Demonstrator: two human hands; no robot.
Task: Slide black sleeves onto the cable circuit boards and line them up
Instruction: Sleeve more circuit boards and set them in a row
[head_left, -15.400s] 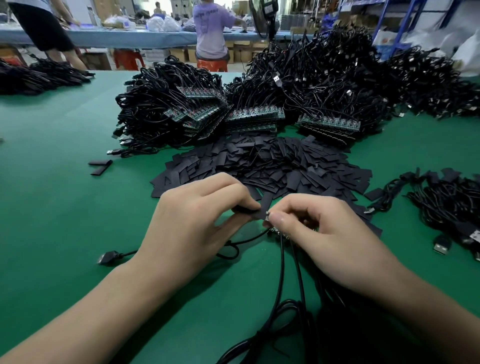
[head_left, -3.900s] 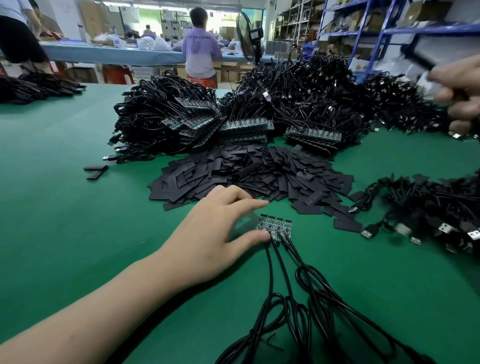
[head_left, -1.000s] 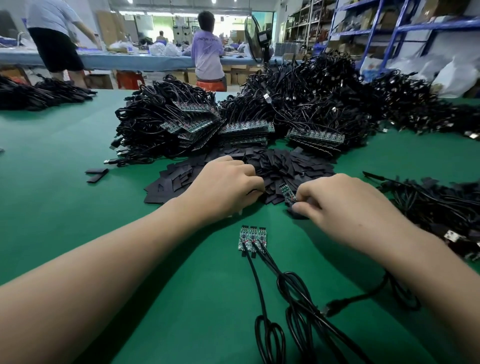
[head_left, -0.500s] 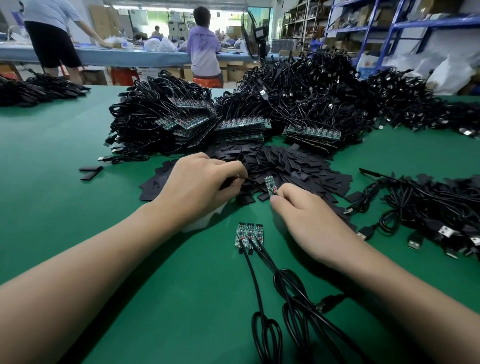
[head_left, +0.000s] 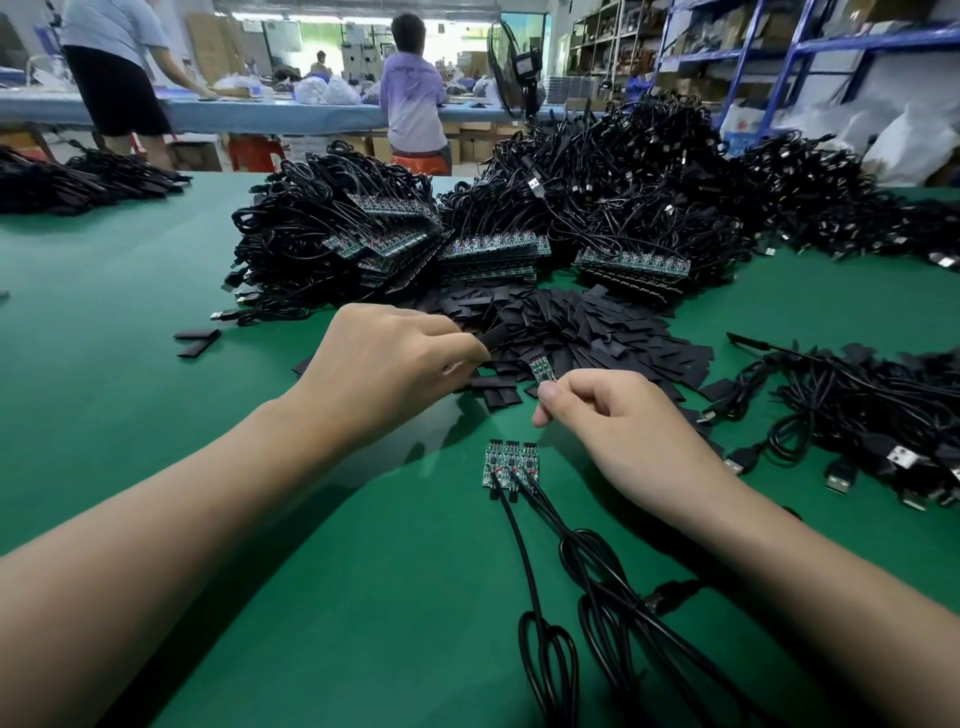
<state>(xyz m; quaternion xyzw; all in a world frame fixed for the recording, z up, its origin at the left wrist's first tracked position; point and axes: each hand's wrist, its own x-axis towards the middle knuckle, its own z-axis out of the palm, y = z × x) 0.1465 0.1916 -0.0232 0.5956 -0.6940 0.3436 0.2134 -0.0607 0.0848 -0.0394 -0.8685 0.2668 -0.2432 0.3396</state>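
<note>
Three bare circuit boards (head_left: 511, 464) lie side by side on the green table (head_left: 156, 441), on the near side of the sleeve pile (head_left: 597, 332). Their cables (head_left: 571, 561) run back toward the wearer. None carries a sleeve yet.

Head view. Step in hand: sleeving one more board. Over the near-left edge of the sleeve pile the left hand (head_left: 395, 364) hovers knuckles up, fingers curled, thumb and forefinger pinching one black sleeve (head_left: 493, 336). The sleeve's mouth seems to face the other hand, but it is too dark to be sure. At the pile's near edge the right hand (head_left: 613, 415) is also curled, pinching the cable end of the held board (head_left: 540, 368), which tilts up and away toward the sleeve. Sleeve and board tip are near, not touching.

Next move, as judged: bring the tip to the sleeve mouth, square the two, and push the sleeve down. A flat sleeve probably needs a squeeze to open. Then lay it beside the three, ends level.

Beyond the sleeve pile: stacked cable bundles (head_left: 519, 223). Right of it: a loose cable heap (head_left: 857, 400).
</note>
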